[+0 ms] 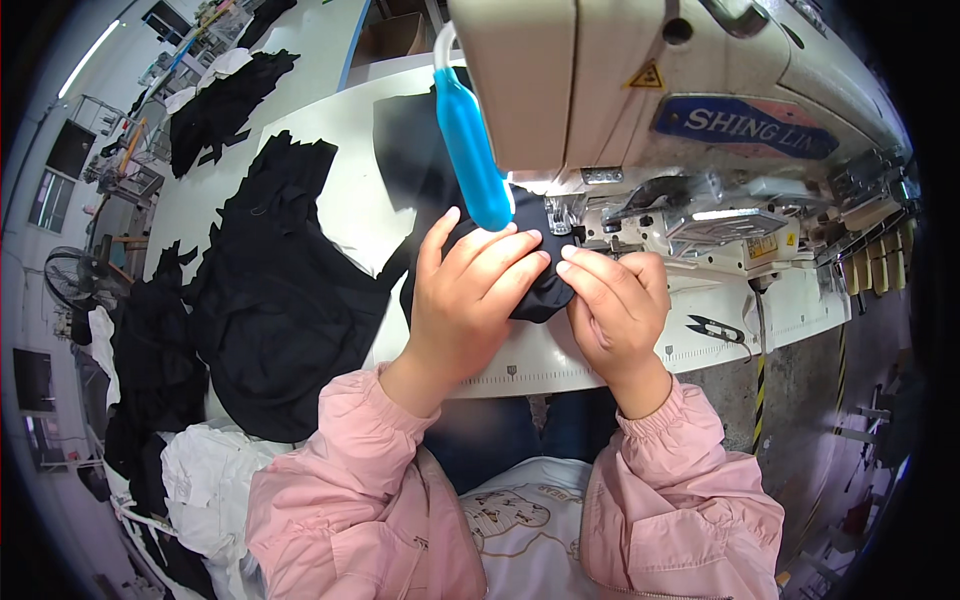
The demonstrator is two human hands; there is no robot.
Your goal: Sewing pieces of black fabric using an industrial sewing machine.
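1. nearest to me are 2 pink sleeves coming up from the lower edge, over a white printed top and dark trousers.
2. the left hand lies flat on a small piece of black fabric, fingers spread and pressing down, not curled into a grip.
3. the right hand is half closed beside it, fingertips pinching the right edge of the same piece; the 2 hands' fingertips nearly touch over the cloth.
4. the black fabric sits on the white surface, just in front of the needle area; from both hands it runs away and up toward the presser foot, so its far edge is the end nearest the machine. the right hand is the nearer one to the foot.
5. a blue tube-shaped lamp hangs down over the left fingers.
6. small thread snips lie on the surface to the right, well apart from the hands.
7. the cream sewing machine stands behind.
8. to the left, a heap of black garments spreads over the surface, with white cloth below it.
9. farther off stand another table with dark pieces and a floor fan.
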